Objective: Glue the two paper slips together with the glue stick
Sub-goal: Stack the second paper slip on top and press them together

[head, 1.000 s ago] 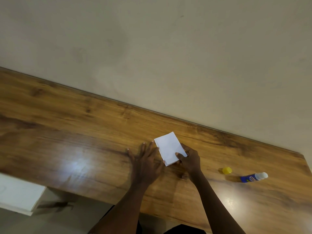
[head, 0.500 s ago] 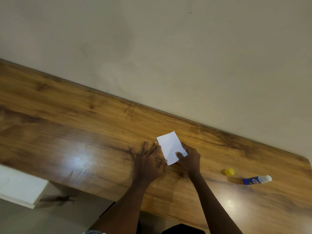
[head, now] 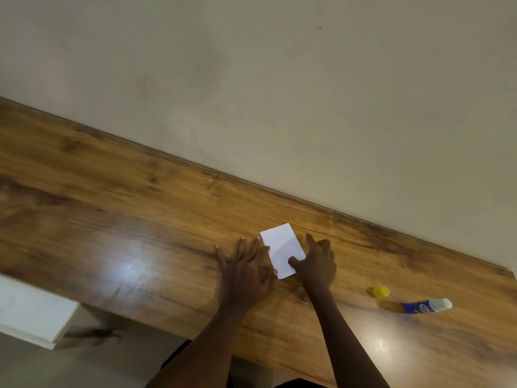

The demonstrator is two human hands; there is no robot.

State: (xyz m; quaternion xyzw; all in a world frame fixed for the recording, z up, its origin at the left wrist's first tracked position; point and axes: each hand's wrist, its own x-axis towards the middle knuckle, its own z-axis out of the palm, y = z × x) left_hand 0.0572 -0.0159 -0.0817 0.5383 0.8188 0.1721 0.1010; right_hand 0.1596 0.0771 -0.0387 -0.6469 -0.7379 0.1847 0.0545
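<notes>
Wood desk (head: 112,219): paper (head: 281,252) btwn flat L hand (head: 244,271) & loose R hand (head: 317,264), thumb atop; glue-stick (head: 426,306) label illegible.

Your left hand (head: 244,275) and right hand (head: 317,264) are bare, as are both forearms right to where they leave view. The fingers (head: 240,249) are long and slim, with short nails showing pale at the tips. Below the near edge of the worktop (head: 112,219), dark clothing shows between your forearms.
</notes>
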